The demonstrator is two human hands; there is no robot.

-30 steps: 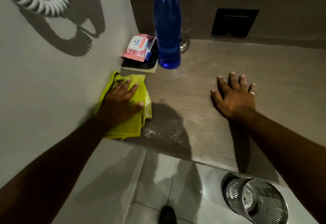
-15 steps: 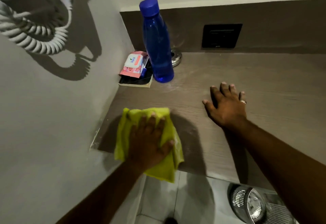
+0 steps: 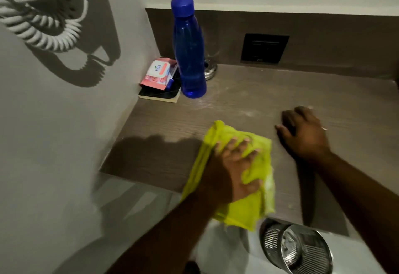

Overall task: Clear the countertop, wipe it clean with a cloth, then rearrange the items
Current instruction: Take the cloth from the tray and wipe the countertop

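Where the brown wood-grain countertop (image 3: 248, 92) meets the pale wall on the left, a small cluster of things stands in the far corner: a tall blue bottle (image 3: 190, 51) upright with its cap on, a pink wipes packet (image 3: 158, 73) just left of it lying on a dark notebook (image 3: 159, 96), and a shiny metal object (image 3: 210, 70) partly hidden behind the bottle. A black socket plate (image 3: 264, 48) sits in the dark backsplash further right. Faint pale smears show on the surface near the bottle. At the near edge, the left hand (image 3: 233, 170) presses flat on a yellow-green cloth (image 3: 241, 207), fingers spread apart over it, and the cloth's near part hangs past the edge. The right hand (image 3: 302, 131) rests on the bare top just right of the cloth, fingers loosely together and curled a little. A coiled white cord (image 3: 43, 27) hangs on the left wall, and a perforated metal bin (image 3: 295, 250) stands on the pale floor below.
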